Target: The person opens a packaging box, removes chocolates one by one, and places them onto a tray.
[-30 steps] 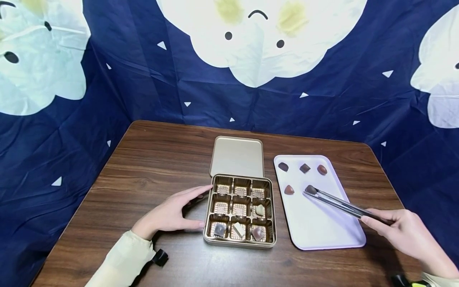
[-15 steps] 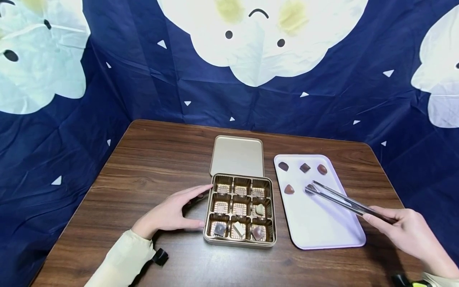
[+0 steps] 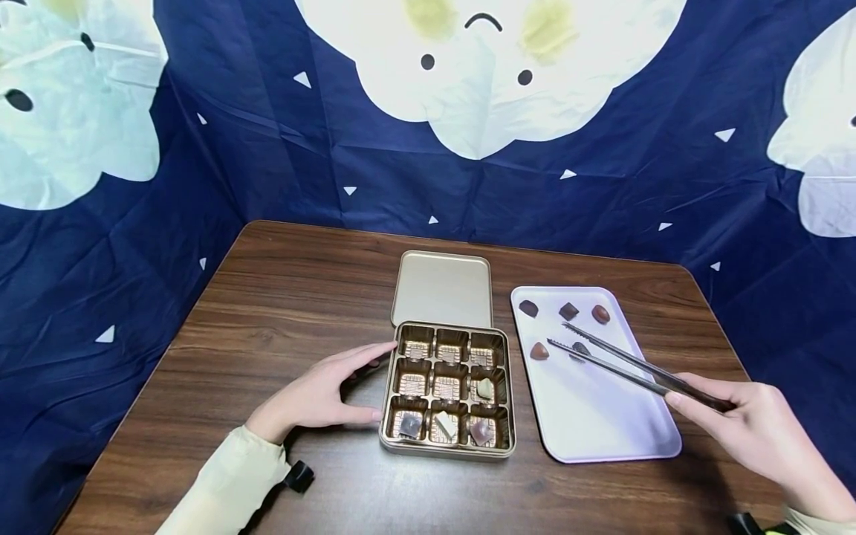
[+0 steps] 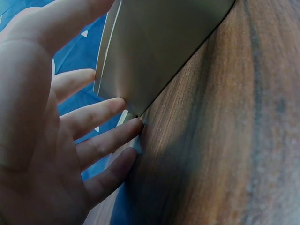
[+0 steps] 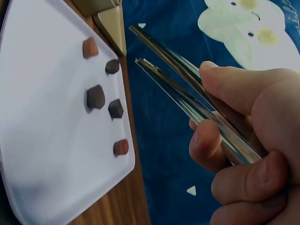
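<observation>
As the right hand [image 3: 752,420], curled round the tongs [image 5: 199,108], is lifting their parted tips off the dark chocolate [image 5: 96,97], that piece is staying on the tray [image 3: 595,431], apparently leaving its pickup waiting.

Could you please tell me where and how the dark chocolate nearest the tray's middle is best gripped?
I'd pinch the dark chocolate by two opposite sides with the tongs, coming down from the side of the right hand. Its sides rise steeply off the tray, and gaps to the neighbouring chocolates should leave the tongs room.
</observation>
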Demonstrator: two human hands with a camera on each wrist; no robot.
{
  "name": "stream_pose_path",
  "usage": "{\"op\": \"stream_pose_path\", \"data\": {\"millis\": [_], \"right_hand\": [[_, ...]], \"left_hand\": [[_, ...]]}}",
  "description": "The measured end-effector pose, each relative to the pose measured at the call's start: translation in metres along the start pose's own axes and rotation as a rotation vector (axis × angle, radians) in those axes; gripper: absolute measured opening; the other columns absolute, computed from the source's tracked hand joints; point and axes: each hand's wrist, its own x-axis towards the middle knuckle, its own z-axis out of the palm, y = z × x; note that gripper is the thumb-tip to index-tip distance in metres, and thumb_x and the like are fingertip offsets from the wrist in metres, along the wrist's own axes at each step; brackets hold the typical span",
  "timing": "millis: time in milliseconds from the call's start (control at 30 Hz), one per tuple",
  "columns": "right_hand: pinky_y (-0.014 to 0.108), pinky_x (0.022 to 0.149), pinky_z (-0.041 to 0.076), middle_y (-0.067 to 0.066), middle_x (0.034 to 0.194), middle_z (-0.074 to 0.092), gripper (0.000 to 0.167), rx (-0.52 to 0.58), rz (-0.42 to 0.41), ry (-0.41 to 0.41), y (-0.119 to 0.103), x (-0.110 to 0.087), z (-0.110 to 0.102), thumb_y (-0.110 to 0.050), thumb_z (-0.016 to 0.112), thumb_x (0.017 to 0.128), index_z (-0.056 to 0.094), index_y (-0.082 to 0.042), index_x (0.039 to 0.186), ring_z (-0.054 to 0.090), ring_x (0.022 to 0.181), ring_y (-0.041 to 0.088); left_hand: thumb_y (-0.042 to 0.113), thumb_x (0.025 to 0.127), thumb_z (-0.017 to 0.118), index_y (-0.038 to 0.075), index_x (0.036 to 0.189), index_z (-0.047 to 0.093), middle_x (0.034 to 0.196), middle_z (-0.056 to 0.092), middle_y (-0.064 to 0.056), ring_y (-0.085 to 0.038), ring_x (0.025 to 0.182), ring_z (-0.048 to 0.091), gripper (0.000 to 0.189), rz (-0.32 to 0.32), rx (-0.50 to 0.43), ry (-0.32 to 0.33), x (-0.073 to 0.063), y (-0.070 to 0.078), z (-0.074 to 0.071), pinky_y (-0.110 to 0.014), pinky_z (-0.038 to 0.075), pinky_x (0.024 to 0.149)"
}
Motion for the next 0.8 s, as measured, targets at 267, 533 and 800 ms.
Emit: {"op": "stream_pose_path", "data": {"millis": [267,533,800], "right_hand": [[0.013,0.040,0.032,-0.022,0.081,0.073,0.033,0.034,-0.124,-0.022,-0.019,0.004,0.003,0.002,0.091,0.074,0.084,-0.009,0.105,0.038,0.044,-0.010],[0.007,0.043,0.034,-0.020,0.076,0.070,0.041,0.043,-0.258,-0.094,-0.048,0.009,0.006,0.007,0.091,0.070,0.084,-0.010,0.106,0.046,0.052,-0.013],[0.006,0.044,0.036,-0.021,0.074,0.063,0.040,0.130,-0.331,-0.168,-0.059,0.010,0.014,0.006,0.089,0.073,0.082,-0.008,0.109,0.047,0.055,-0.013]], "left_hand": [[0.066,0.081,0.082,0.040,0.164,0.033,0.165,0.041,0.010,-0.020,0.149,0.043,0.100,-0.015,-0.005,-0.007,0.000,0.000,0.000,-0.056,0.037,0.120],[0.066,0.081,0.082,0.040,0.164,0.033,0.164,0.041,0.011,-0.020,0.149,0.043,0.099,-0.015,-0.005,-0.007,0.001,0.000,0.000,-0.055,0.037,0.120],[0.066,0.082,0.081,0.039,0.165,0.033,0.165,0.041,0.009,-0.020,0.149,0.042,0.099,-0.016,-0.006,-0.011,0.000,0.001,-0.001,-0.056,0.037,0.120]]}}
